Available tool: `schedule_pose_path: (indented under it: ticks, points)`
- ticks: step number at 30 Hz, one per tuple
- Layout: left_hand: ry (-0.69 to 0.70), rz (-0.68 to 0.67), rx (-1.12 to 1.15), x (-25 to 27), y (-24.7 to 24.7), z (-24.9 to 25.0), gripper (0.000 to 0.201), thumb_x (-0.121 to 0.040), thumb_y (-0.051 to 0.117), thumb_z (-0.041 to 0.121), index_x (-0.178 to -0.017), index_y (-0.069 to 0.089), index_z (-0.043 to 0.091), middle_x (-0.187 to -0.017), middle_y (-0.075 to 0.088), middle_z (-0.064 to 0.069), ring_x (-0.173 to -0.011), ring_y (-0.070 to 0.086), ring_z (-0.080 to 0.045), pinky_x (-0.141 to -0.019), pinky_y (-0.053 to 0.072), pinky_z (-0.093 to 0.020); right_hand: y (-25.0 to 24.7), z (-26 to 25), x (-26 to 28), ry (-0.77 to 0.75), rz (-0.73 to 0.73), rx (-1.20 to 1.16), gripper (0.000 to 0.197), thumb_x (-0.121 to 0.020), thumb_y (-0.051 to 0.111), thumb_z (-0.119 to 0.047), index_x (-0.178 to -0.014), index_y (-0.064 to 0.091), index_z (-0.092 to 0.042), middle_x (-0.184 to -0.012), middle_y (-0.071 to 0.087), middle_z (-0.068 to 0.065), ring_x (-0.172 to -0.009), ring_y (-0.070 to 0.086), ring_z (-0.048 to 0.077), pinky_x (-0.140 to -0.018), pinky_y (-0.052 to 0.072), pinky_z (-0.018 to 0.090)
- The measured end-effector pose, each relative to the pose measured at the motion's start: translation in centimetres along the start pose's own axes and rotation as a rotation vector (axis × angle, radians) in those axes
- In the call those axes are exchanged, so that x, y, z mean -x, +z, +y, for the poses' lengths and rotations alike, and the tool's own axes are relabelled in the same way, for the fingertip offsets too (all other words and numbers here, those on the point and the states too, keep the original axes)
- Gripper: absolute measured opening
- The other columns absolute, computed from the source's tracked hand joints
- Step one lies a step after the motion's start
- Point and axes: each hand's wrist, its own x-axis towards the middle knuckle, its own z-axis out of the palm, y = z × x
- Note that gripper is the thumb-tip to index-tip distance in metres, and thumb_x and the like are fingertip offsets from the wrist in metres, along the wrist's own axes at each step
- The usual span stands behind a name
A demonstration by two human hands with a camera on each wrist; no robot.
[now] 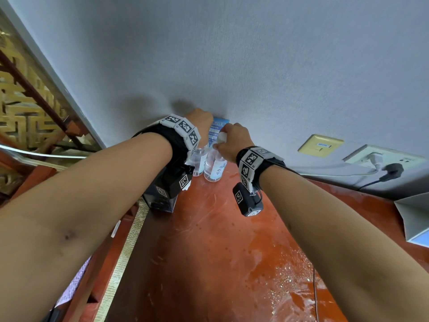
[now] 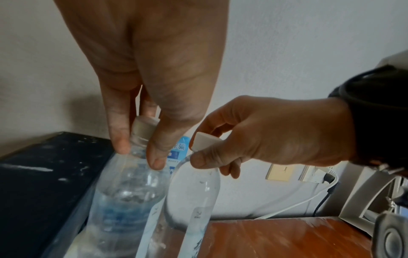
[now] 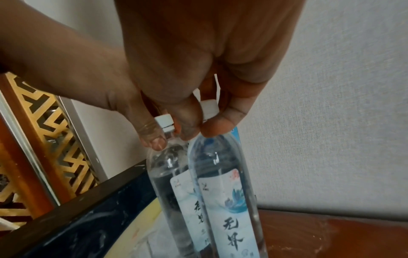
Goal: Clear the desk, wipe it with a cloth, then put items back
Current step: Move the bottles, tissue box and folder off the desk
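Observation:
Two clear water bottles with white caps stand side by side at the far end of the red-brown desk (image 1: 220,240), against the grey wall. My left hand (image 1: 199,124) pinches the neck of the left bottle (image 1: 199,159) (image 2: 128,197) (image 3: 167,174) just under its cap. My right hand (image 1: 232,140) pinches the cap of the right bottle (image 1: 214,168) (image 2: 194,195) (image 3: 223,192). In both wrist views thumb and fingers curl around the bottle tops. A blue-and-white card (image 1: 219,126) stands behind the bottles against the wall.
A black box (image 1: 160,194) sits at the desk's left edge beside the bottles. Wall sockets (image 1: 380,159) with a black plug and cables lie at the right. A white folded stand (image 1: 415,217) occupies the right edge. The desk surface looks wet and streaked.

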Motion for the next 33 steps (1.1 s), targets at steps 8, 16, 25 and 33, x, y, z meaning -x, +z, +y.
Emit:
schedule_pose_path:
  ticks: [8,16,25,33]
  points:
    - [-0.013,0.028,0.003,-0.9,0.1,-0.3,0.044,-0.076,0.058,-0.006,-0.048,0.028,0.009,-0.048,0.029,-0.004,-0.044,0.028,-0.013,-0.041,0.019,-0.023,0.6,0.2,-1.2,0.031,0.047,-0.046,0.041,-0.088,0.067,-0.017,-0.125,0.053,-0.007,-0.125,0.047,0.013,-0.111,0.053,0.028,-0.091,0.042,0.029]
    - [0.016,0.014,0.011,-1.8,0.0,-0.8,0.043,-0.074,0.059,-0.008,-0.048,0.031,0.01,-0.047,0.031,-0.004,-0.044,0.029,-0.013,-0.042,0.023,-0.023,0.4,0.5,-2.0,0.037,0.012,-0.054,0.047,-0.084,0.072,-0.022,-0.124,0.053,-0.009,-0.122,0.049,0.011,-0.111,0.052,0.024,-0.084,0.038,0.023]
    - [-0.003,0.059,0.026,-0.4,1.7,-1.1,0.022,-0.077,0.066,0.007,-0.097,0.06,0.0,-0.098,0.058,-0.015,-0.089,0.058,-0.03,-0.067,0.044,-0.033,1.0,0.5,-0.2,0.024,0.01,-0.086,0.052,-0.082,0.071,-0.016,-0.127,0.047,-0.006,-0.124,0.044,0.013,-0.107,0.053,0.026,-0.08,0.038,0.021]
    - [-0.075,0.171,0.011,1.8,0.9,1.7,0.05,-0.08,0.064,0.012,-0.125,0.046,0.003,-0.124,0.042,-0.019,-0.119,0.039,-0.036,-0.087,0.046,-0.044,-1.4,2.3,3.1,0.021,0.055,-0.183,0.063,-0.085,0.066,-0.012,-0.14,0.035,-0.01,-0.135,0.039,0.013,-0.114,0.053,0.028,-0.087,0.041,0.027]
